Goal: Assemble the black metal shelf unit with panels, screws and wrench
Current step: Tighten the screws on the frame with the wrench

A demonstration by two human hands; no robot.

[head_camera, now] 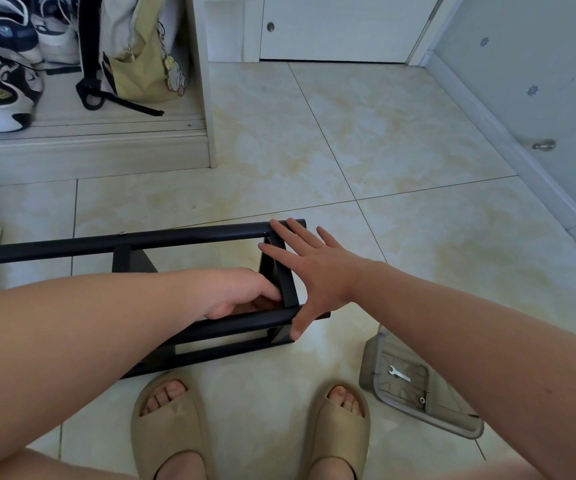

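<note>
**Bracing the end panel for a fastening**

Head view: the long black metal tube-framed shelf unit (189, 233) is lying on its side on the cream marble-patterned tiled floor (349, 133), just ahead of the person's feet in beige foam slide sandals (172, 420). The right hand (309, 268) is lying spread and flat over the flat black metal end panel (286, 280). Its straight fingers are reaching the far tube and its thumb is hooking over the near one. The left hand (241, 292) is reaching inside the frame with its fingers curling toward the panel's inner face. Their tips are hiding behind the metal, so I cannot tell whether they are pinching a screw or only gripping the edge.

The step in hand is probably seating or fixing this end panel to the tubes. The next move is likely calling for the holes to line up while the right hand is steadying the panel, and then for the small silver open-ended wrench (398, 373). It is lying untouched in the shallow grey plastic tray (371, 362) to the right, alongside a small metal fitting (421, 400).

Farther off, a white cabinet (207, 98) is holding dark-and-white sneakers (2, 88) and a pale yellow cloth tote bag (141, 64). A white door (331, 26) is standing shut at the far end. A pale wall (539, 64) with small blue motifs is running along the right, with a metal door stopper (544, 144) jutting out low on it.
</note>
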